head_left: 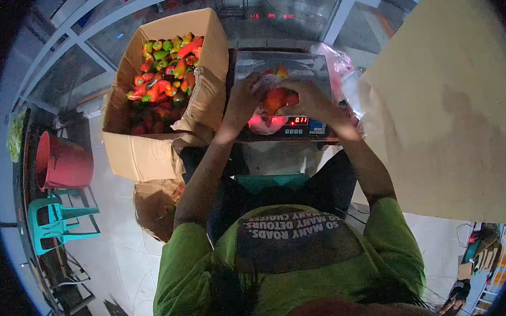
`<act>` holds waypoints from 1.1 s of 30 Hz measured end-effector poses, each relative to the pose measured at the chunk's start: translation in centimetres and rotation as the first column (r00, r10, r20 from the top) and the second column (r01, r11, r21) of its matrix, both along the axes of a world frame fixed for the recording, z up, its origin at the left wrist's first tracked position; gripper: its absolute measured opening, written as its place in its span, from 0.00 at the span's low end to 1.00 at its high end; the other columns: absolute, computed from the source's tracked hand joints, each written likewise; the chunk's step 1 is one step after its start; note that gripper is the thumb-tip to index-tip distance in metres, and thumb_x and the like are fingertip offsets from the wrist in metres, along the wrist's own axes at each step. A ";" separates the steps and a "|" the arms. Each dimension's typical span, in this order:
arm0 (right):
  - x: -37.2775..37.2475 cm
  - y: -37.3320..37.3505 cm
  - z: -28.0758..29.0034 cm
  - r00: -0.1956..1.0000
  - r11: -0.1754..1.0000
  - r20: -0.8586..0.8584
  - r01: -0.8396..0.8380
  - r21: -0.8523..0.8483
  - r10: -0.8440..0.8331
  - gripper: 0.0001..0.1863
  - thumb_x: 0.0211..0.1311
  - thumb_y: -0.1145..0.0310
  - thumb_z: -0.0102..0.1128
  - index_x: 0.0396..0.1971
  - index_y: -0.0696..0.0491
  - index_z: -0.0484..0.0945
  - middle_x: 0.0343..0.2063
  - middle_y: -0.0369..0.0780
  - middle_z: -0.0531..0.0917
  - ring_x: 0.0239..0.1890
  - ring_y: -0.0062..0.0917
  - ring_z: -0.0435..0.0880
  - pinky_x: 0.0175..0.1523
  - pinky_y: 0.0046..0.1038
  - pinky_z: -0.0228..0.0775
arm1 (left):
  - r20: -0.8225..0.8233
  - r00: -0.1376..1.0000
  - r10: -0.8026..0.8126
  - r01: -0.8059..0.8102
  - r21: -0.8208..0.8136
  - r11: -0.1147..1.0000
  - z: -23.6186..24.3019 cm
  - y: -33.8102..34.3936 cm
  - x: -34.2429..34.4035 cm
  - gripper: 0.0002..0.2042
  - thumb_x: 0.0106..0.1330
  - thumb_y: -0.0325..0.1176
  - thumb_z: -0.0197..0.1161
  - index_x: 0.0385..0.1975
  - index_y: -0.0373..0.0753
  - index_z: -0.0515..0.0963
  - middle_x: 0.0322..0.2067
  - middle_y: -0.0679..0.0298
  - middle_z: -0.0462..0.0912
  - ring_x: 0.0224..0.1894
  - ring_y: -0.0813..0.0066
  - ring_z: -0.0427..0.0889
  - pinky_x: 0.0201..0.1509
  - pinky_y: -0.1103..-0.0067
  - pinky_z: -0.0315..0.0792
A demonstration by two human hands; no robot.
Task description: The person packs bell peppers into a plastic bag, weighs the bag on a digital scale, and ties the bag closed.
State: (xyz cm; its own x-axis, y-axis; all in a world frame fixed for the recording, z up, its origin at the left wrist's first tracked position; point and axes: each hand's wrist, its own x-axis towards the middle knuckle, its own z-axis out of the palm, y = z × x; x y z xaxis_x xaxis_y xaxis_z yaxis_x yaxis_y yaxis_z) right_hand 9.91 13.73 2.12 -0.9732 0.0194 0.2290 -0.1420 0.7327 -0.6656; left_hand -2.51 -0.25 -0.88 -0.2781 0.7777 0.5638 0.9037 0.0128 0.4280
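- Hands met over a clear plastic bag of red and orange peppers [273, 102]: the left hand [242, 100] gripped the bag's left side, and the right hand [310, 96] closed its fingers on the top right of the bag.
- Bag sat on the steel platform of a digital weighing scale [294, 65], just above the scale's front panel with a red lit display [300, 120].
- Bare forearms rose from the lower edge of the view, out of the short sleeves of a green shirt.
- Left of the scale, touching it, stood an open brown cardboard box [148, 155] filled with loose red, orange and green peppers [166, 70].
- Pink plastic bags [340, 71] lay just right of the scale.
- Large brown cardboard sheet [453, 117] filled the right side.
- Far left, a red plastic bucket [62, 161] stood above a teal plastic chair [57, 219], both well apart from the hands.
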 end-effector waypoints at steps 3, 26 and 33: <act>0.0 -1.1 -0.7 0.989 0.989 0.029 0.145 0.002 -0.145 0.27 0.34 0.61 0.66 0.38 0.56 0.70 0.35 0.47 0.74 0.39 0.36 0.73 0.44 0.30 0.63 | 0.092 0.984 0.152 -0.156 0.033 0.987 -1.8 -0.1 -0.2 0.12 0.50 0.28 0.52 0.35 0.32 0.68 0.31 0.52 0.69 0.35 0.53 0.69 0.36 0.68 0.65; 1.3 -2.1 -10.5 0.900 -0.070 0.278 0.270 -0.960 -0.335 0.15 0.49 0.59 0.54 0.33 0.54 0.70 0.28 0.36 0.75 0.27 0.25 0.76 0.33 0.28 0.70 | 0.333 0.902 0.275 -0.320 0.088 0.943 -2.4 -1.1 8.4 0.13 0.46 0.23 0.55 0.34 0.34 0.68 0.31 0.54 0.69 0.35 0.54 0.69 0.37 0.70 0.64; -0.5 -3.1 -9.3 0.752 -0.194 0.343 0.284 -0.939 -0.563 0.14 0.52 0.60 0.51 0.33 0.54 0.69 0.29 0.36 0.74 0.30 0.24 0.74 0.35 0.27 0.69 | 0.453 0.861 0.230 -0.278 0.041 0.960 -4.9 -1.5 9.0 0.12 0.45 0.21 0.55 0.32 0.35 0.68 0.30 0.55 0.70 0.34 0.57 0.70 0.35 0.69 0.65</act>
State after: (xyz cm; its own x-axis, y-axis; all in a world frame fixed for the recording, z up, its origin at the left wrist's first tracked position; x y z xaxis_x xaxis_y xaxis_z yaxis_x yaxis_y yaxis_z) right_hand 9.43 10.60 -7.22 -0.5901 0.7279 -0.3492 -0.2949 -0.5970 -0.7461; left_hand 6.45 -1.72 -5.75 -0.6957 0.5911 0.4081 0.5926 0.1513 0.7911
